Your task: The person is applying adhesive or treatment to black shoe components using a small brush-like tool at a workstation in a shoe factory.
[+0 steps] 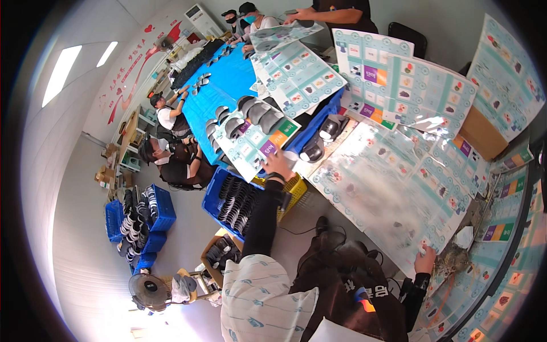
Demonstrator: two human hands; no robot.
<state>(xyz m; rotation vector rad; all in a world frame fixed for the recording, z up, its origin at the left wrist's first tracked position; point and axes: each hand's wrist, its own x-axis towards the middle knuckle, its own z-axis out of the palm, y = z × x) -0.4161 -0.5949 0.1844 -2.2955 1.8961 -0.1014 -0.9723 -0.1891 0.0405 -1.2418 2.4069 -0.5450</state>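
My left hand [278, 165] grips the near edge of a printed board [247, 162] that carries several dark, curved shoe-sole-shaped pieces [268, 121]. The fingers lie over the board's edge, and the thumb side is hard to make out. To the right, my right hand [424, 259] has its fingers on the near corner of a large printed sheet [370, 182] with a pale, dusty middle. Between the two, on the bench, sit two shiny black rounded pieces [333, 127], just beyond my left hand.
A long blue-covered table [228, 74] runs away, with people seated along it. Under its near end stands a blue crate [213, 196] packed with dark pieces, beside a yellow crate [296, 191]. More printed boards [430, 94] lean at the right. A standing person's arm [325, 16] reaches in at the far end.
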